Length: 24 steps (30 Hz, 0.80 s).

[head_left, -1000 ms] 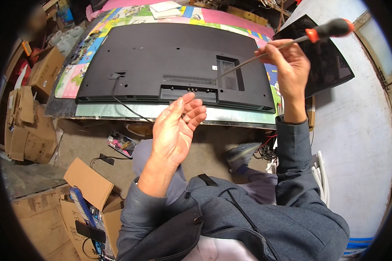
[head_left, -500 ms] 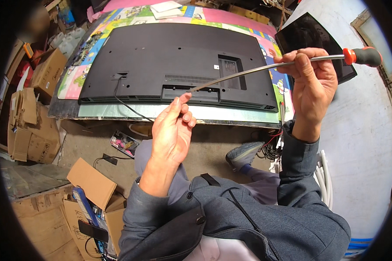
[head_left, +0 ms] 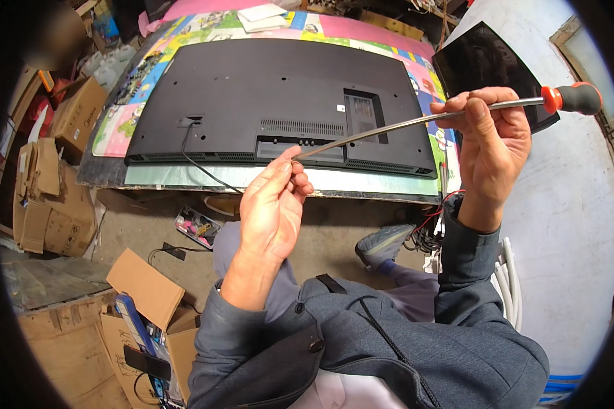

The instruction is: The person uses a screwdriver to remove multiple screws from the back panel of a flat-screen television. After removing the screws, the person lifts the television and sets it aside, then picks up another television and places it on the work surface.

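A long screwdriver with a steel shaft and a red-and-black handle slants across the view, its handle at the upper right. Near the handle, the fingers of my right hand are closed round the shaft. At the other end, my left hand pinches the tip between thumb and fingers; whether a small piece is also held there cannot be made out. Beneath lies a large flat black television, back side up, with vents, a recessed connector strip partly hidden by my left fingers, and a black power cord.
The television rests on a table with a colourful printed cover. A second dark screen leans at the right by a pale wall. Cardboard boxes stand at the left, and an open carton with tools sits lower left. Cables lie below the table's right end.
Both hands and the screwdriver have moved slightly down toward me. My left fingers have closed more tightly round the screwdriver's tip. The television looks unmoved apart from a slight view shift.
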Each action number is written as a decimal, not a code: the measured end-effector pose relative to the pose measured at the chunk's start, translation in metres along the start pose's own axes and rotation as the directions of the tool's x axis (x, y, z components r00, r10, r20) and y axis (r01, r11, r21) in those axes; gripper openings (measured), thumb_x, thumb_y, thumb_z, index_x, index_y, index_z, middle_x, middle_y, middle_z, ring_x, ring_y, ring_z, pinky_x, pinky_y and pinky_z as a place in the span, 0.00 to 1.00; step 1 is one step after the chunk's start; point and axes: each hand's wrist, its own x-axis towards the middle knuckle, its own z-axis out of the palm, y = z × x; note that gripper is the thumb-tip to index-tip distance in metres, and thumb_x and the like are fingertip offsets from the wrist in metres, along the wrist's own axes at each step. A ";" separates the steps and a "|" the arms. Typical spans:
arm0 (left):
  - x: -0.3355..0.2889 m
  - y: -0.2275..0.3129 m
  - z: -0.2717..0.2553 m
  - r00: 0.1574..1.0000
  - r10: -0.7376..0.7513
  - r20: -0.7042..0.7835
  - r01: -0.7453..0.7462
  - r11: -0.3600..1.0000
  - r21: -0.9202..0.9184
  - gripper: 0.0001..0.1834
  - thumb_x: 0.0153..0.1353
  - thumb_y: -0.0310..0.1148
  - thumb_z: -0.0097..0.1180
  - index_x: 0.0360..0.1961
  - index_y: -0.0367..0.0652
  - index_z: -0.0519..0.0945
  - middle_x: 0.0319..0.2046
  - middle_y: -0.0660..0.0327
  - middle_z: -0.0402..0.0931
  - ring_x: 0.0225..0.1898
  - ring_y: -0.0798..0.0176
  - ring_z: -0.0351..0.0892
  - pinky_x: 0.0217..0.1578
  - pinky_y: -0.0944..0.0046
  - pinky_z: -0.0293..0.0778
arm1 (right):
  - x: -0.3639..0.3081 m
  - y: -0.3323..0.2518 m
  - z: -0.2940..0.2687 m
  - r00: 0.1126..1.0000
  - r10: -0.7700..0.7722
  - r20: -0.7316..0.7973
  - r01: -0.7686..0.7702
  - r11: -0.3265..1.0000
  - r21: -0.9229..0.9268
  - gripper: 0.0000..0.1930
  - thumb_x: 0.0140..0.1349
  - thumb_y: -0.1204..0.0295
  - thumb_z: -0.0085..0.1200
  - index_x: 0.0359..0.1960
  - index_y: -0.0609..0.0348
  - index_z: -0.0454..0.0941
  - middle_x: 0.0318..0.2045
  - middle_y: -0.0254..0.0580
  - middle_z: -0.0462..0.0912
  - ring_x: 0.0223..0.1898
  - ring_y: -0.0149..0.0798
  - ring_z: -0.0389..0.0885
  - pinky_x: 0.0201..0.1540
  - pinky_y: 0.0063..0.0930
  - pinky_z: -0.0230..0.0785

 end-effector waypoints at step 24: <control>0.000 -0.001 0.001 0.999 0.044 0.015 -0.044 0.998 -0.044 0.11 0.71 0.29 0.53 0.49 0.33 0.75 0.35 0.60 0.73 0.35 0.68 0.72 0.41 0.68 0.73 | -0.001 -0.003 0.001 1.000 -0.014 0.009 0.014 1.000 0.001 0.06 0.68 0.77 0.53 0.42 0.68 0.75 0.33 0.54 0.86 0.35 0.48 0.89 0.37 0.36 0.86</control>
